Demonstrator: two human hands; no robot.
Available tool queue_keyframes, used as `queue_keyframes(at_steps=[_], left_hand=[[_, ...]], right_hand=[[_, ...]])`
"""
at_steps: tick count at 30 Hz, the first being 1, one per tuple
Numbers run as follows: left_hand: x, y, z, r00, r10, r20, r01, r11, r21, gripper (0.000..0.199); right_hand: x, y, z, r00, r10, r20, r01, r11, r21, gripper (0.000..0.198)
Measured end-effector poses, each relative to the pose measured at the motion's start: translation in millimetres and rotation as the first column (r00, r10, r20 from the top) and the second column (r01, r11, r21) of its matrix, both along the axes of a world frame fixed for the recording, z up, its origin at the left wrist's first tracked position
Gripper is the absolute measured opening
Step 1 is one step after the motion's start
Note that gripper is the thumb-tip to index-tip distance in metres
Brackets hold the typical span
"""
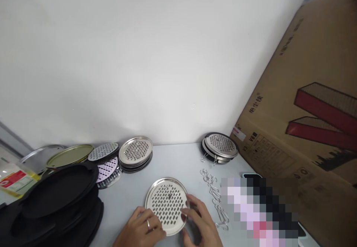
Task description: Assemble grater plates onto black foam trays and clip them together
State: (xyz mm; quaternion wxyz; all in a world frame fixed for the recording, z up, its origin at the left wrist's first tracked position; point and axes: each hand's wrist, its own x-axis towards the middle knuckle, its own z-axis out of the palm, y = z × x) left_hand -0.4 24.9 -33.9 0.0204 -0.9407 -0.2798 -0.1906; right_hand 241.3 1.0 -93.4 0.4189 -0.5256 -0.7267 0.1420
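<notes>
A round silver metal grater plate (167, 205) with rows of raised holes lies at the front middle of the table. My left hand (142, 227), wearing a ring, has its curled fingers closed at the plate's lower left rim. On the opposite side my right hand (203, 223) grips the right rim, fingers over the edge and thumb lower down. Right of that hand lies a row of small wire hooks (216, 202). Behind the plate, to the left, stands a stack of similar grater plates (135, 151).
Black round trays (64, 189) are piled at left, beside a gold-coloured round lid (69, 156) and a purple grater plate (107, 169). Finished-looking stacked discs with hooks (221, 145) sit at back right. A large cardboard box (306, 135) leans at right, near a pixelated patch.
</notes>
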Motion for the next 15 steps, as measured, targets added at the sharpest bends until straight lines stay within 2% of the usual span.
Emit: queue_keyframes(at_steps=[2, 4, 7, 9, 11, 13, 15], left_hand=[[-8, 3, 9.4, 1.0, -0.001, -0.002, 0.001, 0.999, -0.04, 0.027], [-23, 14, 26.5, 0.998, 0.061, 0.025, -0.06, 0.998, -0.037, 0.025], [-58, 46, 63.0, 0.954, 0.298, 0.04, -0.299, 0.953, 0.047, 0.025], [-86, 75, 87.9, 0.845, 0.531, -0.062, -0.528, 0.847, 0.054, 0.027], [-111, 103, 106.4, 0.675, 0.707, -0.21, -0.709, 0.701, 0.08, 0.033], [-131, 122, 114.8, 0.598, 0.759, -0.259, -0.767, 0.635, 0.09, 0.033], [-142, 133, 114.1, 0.557, 0.774, -0.301, -0.792, 0.605, 0.088, 0.026]], right_hand=[[-1, 2, 5, 0.993, 0.045, 0.112, -0.046, 0.999, -0.001, 0.033], [0, 3, 9, 0.977, 0.097, 0.191, -0.096, 0.995, -0.019, 0.033], [1, 5, 14, 0.974, 0.114, 0.197, -0.11, 0.993, -0.033, 0.032], [2, 5, 16, 0.983, 0.092, 0.158, -0.088, 0.996, -0.036, 0.028], [3, 5, 17, 0.989, 0.082, 0.121, -0.077, 0.996, -0.045, 0.025], [2, 5, 19, 0.992, 0.084, 0.093, -0.078, 0.994, -0.072, 0.022], [2, 5, 21, 0.995, 0.08, 0.063, -0.073, 0.992, -0.104, 0.019]])
